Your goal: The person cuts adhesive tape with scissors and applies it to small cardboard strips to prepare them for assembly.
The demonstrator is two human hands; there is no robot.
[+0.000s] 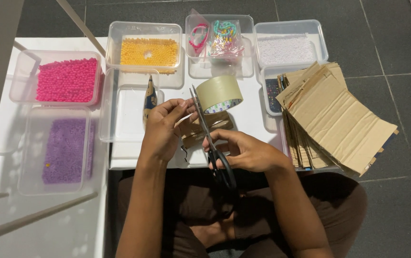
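the white table (133, 160) carries everything, a flat matte sheet under the hands. to the right of the grip a thick fanned stack of corrugated cardboard sheets (332, 117) lies tan and ribbed, its edges overhanging the table. to the left of the grip sit clear plastic tubs: one of grainy pink beads (67, 80), one of pale purple beads (64, 150), and an empty tub (124, 107) just beside the left wrist. beyond the grip stand a tub of yellow beads (149, 51), a tub of white beads (285, 49) and a tub of small plastic bags (219, 38) with coloured strung pieces.

just above the hands rests a roll of beige tape (219, 93), a smooth ring tilted on its edge, touching the cardboard piece below it. the left hand (162, 131) is curled shut, thumb and fingers pinching a small folded brown cardboard piece (200, 129) held between both hands. the right hand (246, 153) is closed through the black handles of the scissors (208, 131), whose thin metal blades stand slightly parted and point away from the body, lying across the cardboard piece next to the left fingertips.
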